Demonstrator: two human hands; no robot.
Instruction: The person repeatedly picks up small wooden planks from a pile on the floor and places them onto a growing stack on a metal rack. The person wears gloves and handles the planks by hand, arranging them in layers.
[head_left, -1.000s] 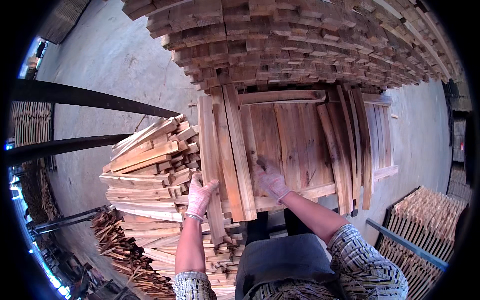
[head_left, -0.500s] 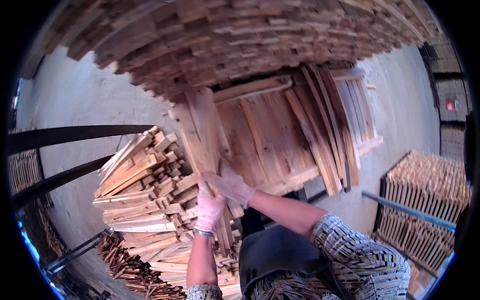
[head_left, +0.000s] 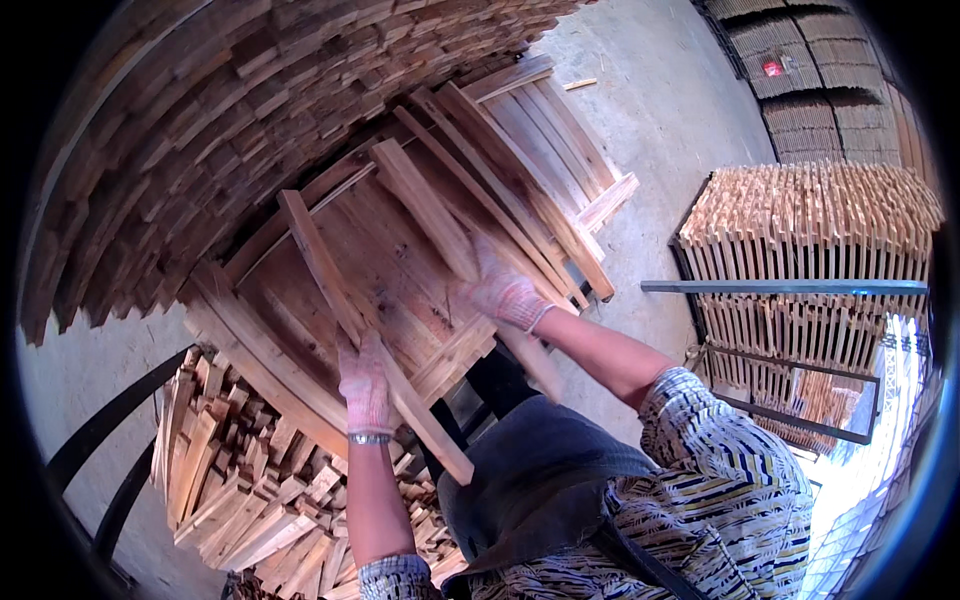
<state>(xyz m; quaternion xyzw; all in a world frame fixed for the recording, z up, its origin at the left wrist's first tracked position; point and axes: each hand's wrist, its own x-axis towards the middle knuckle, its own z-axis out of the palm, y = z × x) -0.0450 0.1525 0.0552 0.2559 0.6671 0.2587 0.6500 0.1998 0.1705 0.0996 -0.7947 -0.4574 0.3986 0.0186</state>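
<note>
Both my hands wear pale pinkish work gloves. My left hand (head_left: 365, 385) is closed around a long wooden strip (head_left: 312, 250), which slants from the far left down toward my lap. My right hand (head_left: 505, 290) grips a second wooden strip (head_left: 425, 208), one end of which shows below the hand near my apron. The two strips are apart, held over a wooden plank tabletop (head_left: 375, 250). Several more strips (head_left: 515, 175) lie across the table's right part, beyond my right hand. Along its left edge run long boards (head_left: 265, 350).
A tall stack of timber (head_left: 230, 130) rises behind the table. Loose short wood pieces (head_left: 240, 500) are heaped at lower left, beside black curved bars (head_left: 110, 420). On the right stands a slatted wood stack (head_left: 800, 225) with a metal bar (head_left: 780, 287) in front.
My hands, close together at the table's left edge before, have moved apart, the right one rightward. Each now holds a separate strip. The view has turned to the right.
</note>
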